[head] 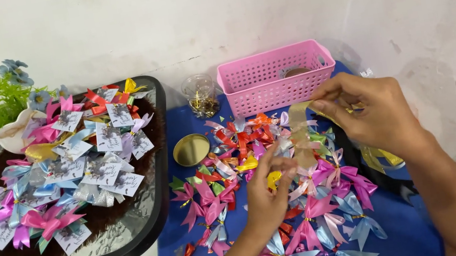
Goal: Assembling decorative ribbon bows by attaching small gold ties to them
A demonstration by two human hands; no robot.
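Stretching a pale gold satin ribbon strip (302, 133) between pinching fingers, the left hand (268, 196) and right hand (366, 113) work above the blue desk (409, 233), where many finished bows (318, 212) lie, more carded ones (78, 167) alongside.

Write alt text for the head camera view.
Two bare hands, left hand and right hand, hold a pale gold ribbon strip taut above a pile of colourful ribbon bows on a blue table. A pink basket stands behind.
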